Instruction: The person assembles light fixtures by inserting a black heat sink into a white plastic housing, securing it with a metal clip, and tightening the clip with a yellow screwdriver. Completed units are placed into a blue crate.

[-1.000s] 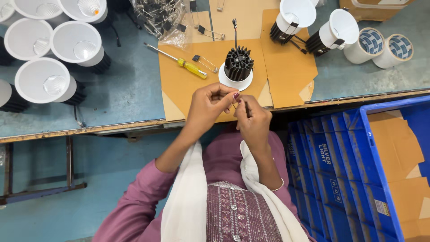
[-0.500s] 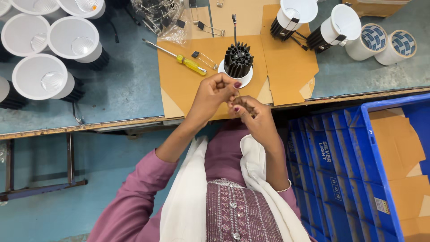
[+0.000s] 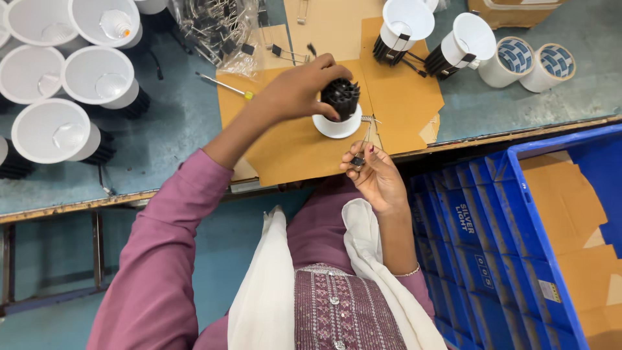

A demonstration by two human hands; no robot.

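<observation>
Fingers of our left hand (image 3: 295, 91) wrap the black finned lamp body (image 3: 339, 104) standing on brown cardboard (image 3: 291, 146); our right hand (image 3: 376, 178) pinches a small wire spring clip (image 3: 359, 155) just below it. Two white tape rolls (image 3: 515, 61) with blue-patterned faces lie far right; a blue crate (image 3: 518, 214) flanks the bench edge (image 3: 492, 133)

A white-rimmed downlight fitting (image 3: 338, 111) with a black finned heat sink stands rim-down on brown cardboard. A small wire spring clip (image 3: 360, 150), black-tipped, stands just beside it, upright.
</observation>
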